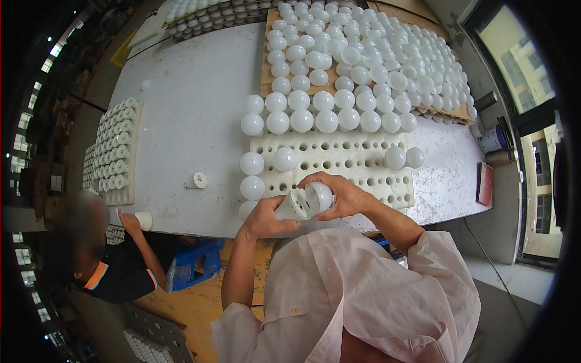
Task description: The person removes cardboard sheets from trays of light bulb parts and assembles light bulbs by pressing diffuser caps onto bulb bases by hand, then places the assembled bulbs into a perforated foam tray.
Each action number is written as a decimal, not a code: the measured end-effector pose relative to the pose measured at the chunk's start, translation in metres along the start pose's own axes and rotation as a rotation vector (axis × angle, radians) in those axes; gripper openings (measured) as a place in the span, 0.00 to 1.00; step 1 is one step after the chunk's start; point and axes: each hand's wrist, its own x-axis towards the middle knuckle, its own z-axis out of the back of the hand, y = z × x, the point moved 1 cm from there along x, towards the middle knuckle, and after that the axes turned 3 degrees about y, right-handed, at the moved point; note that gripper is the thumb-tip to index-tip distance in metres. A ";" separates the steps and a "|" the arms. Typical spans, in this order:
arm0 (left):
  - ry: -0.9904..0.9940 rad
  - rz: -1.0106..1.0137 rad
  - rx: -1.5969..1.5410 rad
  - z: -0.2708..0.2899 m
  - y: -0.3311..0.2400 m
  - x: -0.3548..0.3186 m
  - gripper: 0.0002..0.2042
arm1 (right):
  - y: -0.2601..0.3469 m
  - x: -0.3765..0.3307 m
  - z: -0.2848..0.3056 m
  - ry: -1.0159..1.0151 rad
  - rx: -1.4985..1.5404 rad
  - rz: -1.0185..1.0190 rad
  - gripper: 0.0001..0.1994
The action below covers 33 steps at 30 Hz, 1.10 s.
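The left hand (264, 218) wraps a white lamp base (294, 207), its round face turned toward the white dome (322, 197) pinched in the right hand (345, 195), both above the near edge of the bench (181, 145) before a perforated tray (339, 155). Whether the parts touch cannot be told; a tilted meeting could mar the rim, and a slack pinch could let the dome slip

At the table's (187, 115) near edge, the left hand (265, 219) partly hides a bulb base (296, 204); a co-worker's head (89, 233), further left, is blurred.
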 end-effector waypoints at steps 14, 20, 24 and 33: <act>-0.005 0.062 0.026 -0.001 0.004 0.002 0.26 | 0.006 0.006 -0.009 0.132 -0.162 -0.067 0.41; -0.008 0.054 0.104 -0.003 0.004 0.002 0.23 | 0.008 0.006 -0.016 0.203 -0.281 -0.060 0.42; 0.010 0.164 -0.086 -0.011 0.012 0.002 0.21 | 0.004 0.003 -0.023 0.144 -0.263 -0.004 0.42; -0.025 -0.316 -0.117 -0.026 -0.005 0.009 0.20 | 0.013 -0.004 -0.039 -0.175 -0.114 0.444 0.32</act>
